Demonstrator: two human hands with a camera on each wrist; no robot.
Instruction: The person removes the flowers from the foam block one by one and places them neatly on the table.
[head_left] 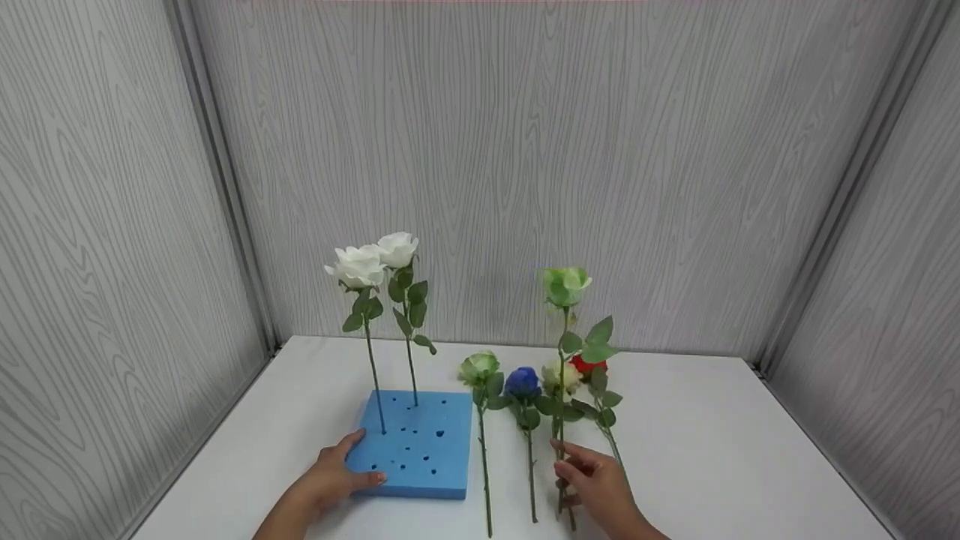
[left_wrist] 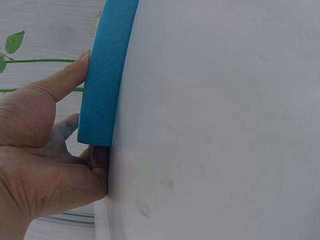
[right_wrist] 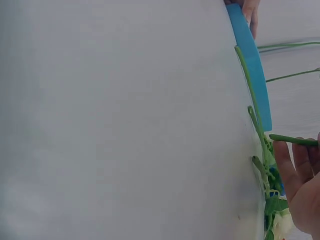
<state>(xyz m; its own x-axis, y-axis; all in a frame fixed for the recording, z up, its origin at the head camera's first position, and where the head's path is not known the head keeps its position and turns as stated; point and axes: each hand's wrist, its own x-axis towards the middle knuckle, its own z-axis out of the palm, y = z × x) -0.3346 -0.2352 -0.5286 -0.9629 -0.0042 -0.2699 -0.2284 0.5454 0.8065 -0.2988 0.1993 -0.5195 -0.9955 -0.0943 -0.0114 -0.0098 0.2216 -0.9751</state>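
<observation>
A blue foam block (head_left: 416, 481) with several holes in its top lies on the table. Two white roses (head_left: 360, 268) stand upright in it. My left hand (head_left: 328, 476) holds the block at its near left side, thumb (left_wrist: 75, 77) on the top face and other fingers beside the edge. Between the thumb and fingers of my right hand (head_left: 598, 487) is the stem of a green rose (head_left: 568, 286), held upright with the bloom on top. In the right wrist view, the cut end of that stem (right_wrist: 287, 139) shows above the table.
Right of the block lie a pale green rose (head_left: 478, 368), a blue rose (head_left: 523, 383), a cream rose (head_left: 561, 379) and a red rose (head_left: 589, 366), blooms toward the back. The white table (head_left: 712, 450) is bordered by grey wood-grain panels (head_left: 480, 165) behind and at both sides.
</observation>
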